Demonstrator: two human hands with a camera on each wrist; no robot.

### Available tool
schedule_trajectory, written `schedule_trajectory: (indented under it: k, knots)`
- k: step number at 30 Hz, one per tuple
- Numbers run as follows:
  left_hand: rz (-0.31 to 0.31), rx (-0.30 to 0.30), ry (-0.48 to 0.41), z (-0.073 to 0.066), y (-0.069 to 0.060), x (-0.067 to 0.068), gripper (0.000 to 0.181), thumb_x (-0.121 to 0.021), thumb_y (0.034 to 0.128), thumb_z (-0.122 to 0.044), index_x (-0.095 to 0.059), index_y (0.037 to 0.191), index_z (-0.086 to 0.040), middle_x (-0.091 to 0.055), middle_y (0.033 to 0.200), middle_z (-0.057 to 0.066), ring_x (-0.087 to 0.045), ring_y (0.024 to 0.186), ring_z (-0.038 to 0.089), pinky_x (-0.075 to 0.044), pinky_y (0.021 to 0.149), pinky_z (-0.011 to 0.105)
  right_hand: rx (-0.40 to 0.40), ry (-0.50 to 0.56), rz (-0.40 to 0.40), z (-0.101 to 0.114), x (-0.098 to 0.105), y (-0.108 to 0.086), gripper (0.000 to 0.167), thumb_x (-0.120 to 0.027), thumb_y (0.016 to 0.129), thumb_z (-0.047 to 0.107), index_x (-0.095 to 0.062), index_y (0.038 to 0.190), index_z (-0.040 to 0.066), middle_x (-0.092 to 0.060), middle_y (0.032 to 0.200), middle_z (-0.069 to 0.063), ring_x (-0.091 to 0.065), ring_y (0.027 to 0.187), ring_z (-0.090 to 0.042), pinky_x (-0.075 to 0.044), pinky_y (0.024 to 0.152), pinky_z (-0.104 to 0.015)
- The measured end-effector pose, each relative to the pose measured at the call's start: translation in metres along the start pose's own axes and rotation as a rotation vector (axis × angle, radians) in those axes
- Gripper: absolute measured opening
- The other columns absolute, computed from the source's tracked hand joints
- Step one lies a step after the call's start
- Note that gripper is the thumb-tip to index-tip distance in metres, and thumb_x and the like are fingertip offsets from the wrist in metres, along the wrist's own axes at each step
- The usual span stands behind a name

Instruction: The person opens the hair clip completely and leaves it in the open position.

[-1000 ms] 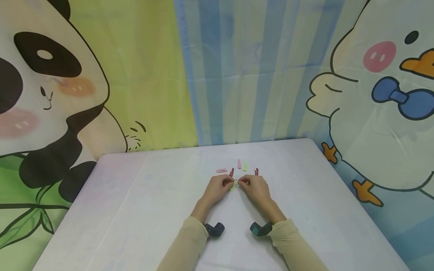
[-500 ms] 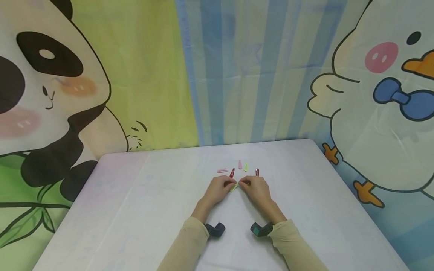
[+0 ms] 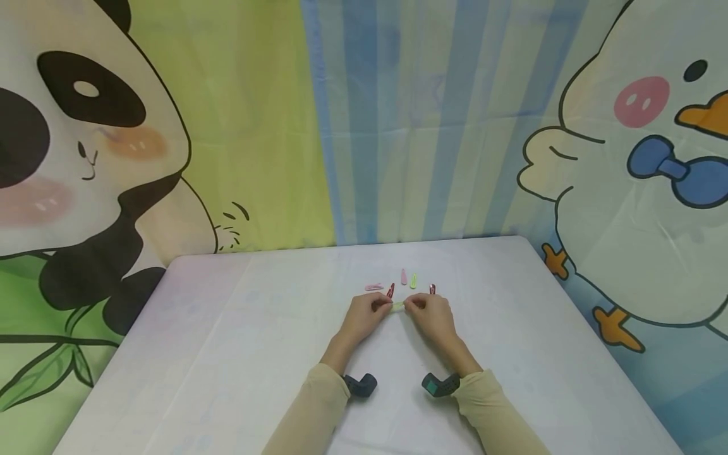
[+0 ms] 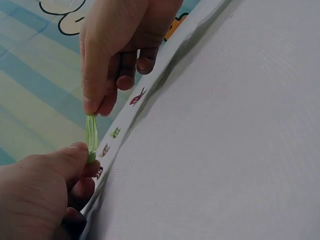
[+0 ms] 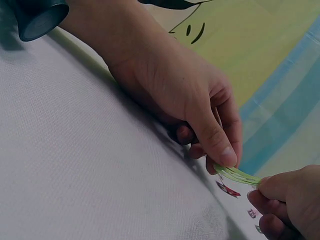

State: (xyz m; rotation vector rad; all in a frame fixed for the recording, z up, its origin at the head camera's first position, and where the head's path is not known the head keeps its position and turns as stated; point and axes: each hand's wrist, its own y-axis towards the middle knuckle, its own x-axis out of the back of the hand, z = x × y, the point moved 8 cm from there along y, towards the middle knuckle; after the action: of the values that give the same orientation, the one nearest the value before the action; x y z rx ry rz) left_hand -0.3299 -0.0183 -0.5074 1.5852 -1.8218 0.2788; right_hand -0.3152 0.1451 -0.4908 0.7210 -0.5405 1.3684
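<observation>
A light green snap hair clip stretches roughly level between my two hands, just above the white table. My left hand pinches one end between thumb and index finger. At the other end, the thumb and fingertips of my right hand pinch it. Seen from the left wrist, the green clip looks narrow, its ends covered by fingertips. In the right wrist view the clip bows slightly and shows slots along its length; whether it is snapped is unclear.
Beyond the hands lie a pink clip, a red clip, another pink clip, a second green clip and a second red clip. The white table ends at a printed curtain.
The green clip has turned from slanting down below the fingertips to lying level between the hands. My right fingertips have shifted slightly right and now hold its other end.
</observation>
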Motion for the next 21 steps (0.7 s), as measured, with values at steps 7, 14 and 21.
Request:
schedule_trajectory:
  k: [7, 14, 21]
  knots:
    - [-0.029, 0.028, -0.042, 0.006, -0.001, 0.007, 0.01, -0.068, 0.0879, -0.022, -0.073, 0.094, -0.017, -0.071, 0.088, -0.006, -0.06, 0.077, 0.005, -0.048, 0.072, 0.023, -0.012, 0.015, 0.017, 0.006, -0.001, 0.002, 0.019, -0.067, 0.087, 0.028, -0.075, 0.094, 0.013, -0.074, 0.089, -0.003, -0.065, 0.08, -0.016, -0.05, 0.073, -0.037]
    - [-0.04, 0.072, -0.043, 0.011, -0.004, 0.014, 0.011, -0.067, 0.0891, -0.023, -0.073, 0.096, -0.017, -0.072, 0.089, -0.005, -0.061, 0.081, 0.007, -0.049, 0.076, 0.026, -0.006, -0.023, 0.079, 0.011, -0.005, 0.006, 0.017, -0.069, 0.086, 0.03, -0.076, 0.093, 0.017, -0.073, 0.089, 0.001, -0.06, 0.078, -0.014, -0.046, 0.07, -0.033]
    - [-0.081, 0.107, -0.073, 0.016, -0.007, 0.022, 0.011, -0.068, 0.088, -0.025, -0.073, 0.093, -0.017, -0.071, 0.086, -0.004, -0.061, 0.079, 0.008, -0.049, 0.075, 0.026, 0.043, 0.034, 0.143, 0.017, -0.013, 0.016, 0.013, -0.07, 0.085, 0.025, -0.076, 0.09, 0.016, -0.073, 0.088, 0.001, -0.061, 0.079, -0.013, -0.048, 0.072, -0.032]
